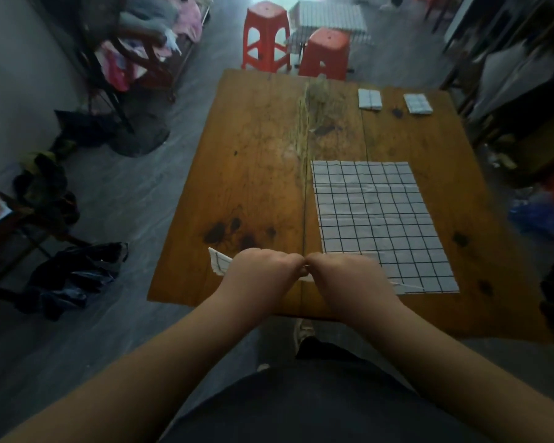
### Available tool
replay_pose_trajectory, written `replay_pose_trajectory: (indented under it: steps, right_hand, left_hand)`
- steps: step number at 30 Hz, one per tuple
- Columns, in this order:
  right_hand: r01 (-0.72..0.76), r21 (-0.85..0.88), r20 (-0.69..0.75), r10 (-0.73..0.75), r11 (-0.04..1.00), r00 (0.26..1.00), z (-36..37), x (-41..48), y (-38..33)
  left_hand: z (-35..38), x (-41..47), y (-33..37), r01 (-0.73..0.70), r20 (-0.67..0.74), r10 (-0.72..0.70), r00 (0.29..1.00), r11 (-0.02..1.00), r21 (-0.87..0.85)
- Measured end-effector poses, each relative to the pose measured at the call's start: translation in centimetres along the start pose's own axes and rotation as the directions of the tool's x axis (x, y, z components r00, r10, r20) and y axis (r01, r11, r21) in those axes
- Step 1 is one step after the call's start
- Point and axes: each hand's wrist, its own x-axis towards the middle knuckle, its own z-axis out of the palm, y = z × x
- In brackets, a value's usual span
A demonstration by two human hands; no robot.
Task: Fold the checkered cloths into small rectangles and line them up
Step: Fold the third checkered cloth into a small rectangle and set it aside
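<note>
A white cloth with a black grid [375,215] lies spread flat on the right half of the wooden table [253,174]. At the table's near edge my left hand [259,270] and my right hand [349,273] meet knuckle to knuckle, each pinching a partly folded checkered cloth [218,262]. That cloth is mostly hidden under my hands; one corner sticks out left, an edge shows right. Two small folded checkered rectangles [369,98] [417,103] sit side by side at the far right of the table.
Two red plastic stools [266,36] [325,52] stand beyond the table's far edge, with a checkered-covered surface [330,19] behind them. Dark clothes [74,276] lie on the floor at left. A rack of clothes [147,43] stands far left.
</note>
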Motion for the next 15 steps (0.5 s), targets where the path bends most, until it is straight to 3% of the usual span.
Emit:
replay_pose_trajectory:
  steps: [5, 11, 15]
  right_hand:
    - [0.022, -0.023, 0.045, -0.021, 0.999, 0.999, -1.3, -1.3, -0.1]
    - [-0.055, 0.017, 0.155, 0.052, 0.998, 0.987, -3.2, -2.4, 3.5]
    - [-0.137, 0.148, 0.275, 0.092, 0.979, 0.957, -4.2, -3.6, 7.8]
  left_hand:
    - [-1.8, -1.2, 1.3, -0.009, 0.015, 0.009, 1.0, 1.0, 0.029]
    - [-3.7, 0.2, 2.6, 0.129, 0.168, -0.143, 0.975, 0.987, 0.095]
    - [-4.5, 2.7, 3.0, 0.236, 0.389, -0.221, 0.895, 0.972, 0.008]
